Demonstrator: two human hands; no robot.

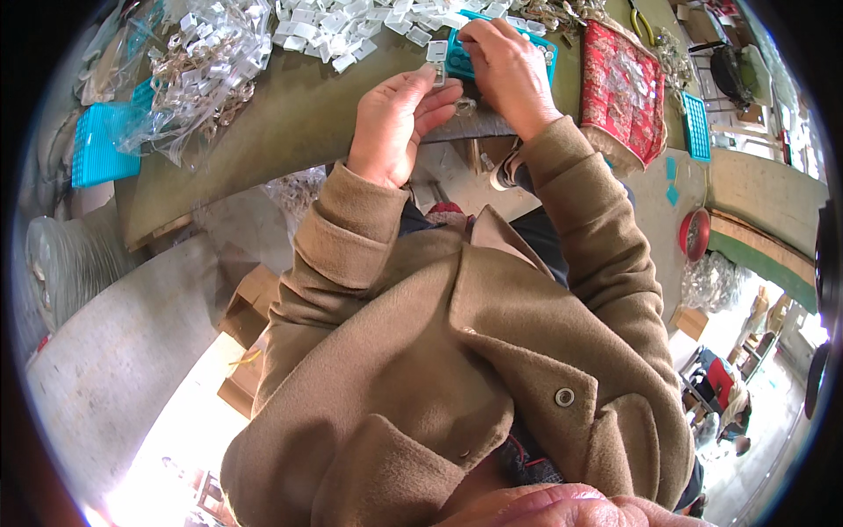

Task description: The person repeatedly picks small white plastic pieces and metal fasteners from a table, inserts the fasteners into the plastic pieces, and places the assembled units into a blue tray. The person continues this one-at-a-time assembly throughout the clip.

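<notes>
My left hand (391,123) holds a small white plastic case (436,53) between thumb and fingers. The case is hinged open, and a tiny part seems to lie in its lower half. Just to the right, my right hand (514,75) bends over a teal tray (461,63), fingers curled together at the tray's middle. Whatever those fingertips pinch is hidden. Small round pieces (550,54) show in the tray's right side. Below the hands, a small shiny item (464,106) sits near the table's front edge.
Many white cases (342,26) are heaped at the back. On the left are a clear plastic bag (250,53) of cases and stacked teal trays (104,145). A red patterned cloth pad (619,97) and yellow-handled pliers (647,26) lie right. A red bowl (695,234) is lower right.
</notes>
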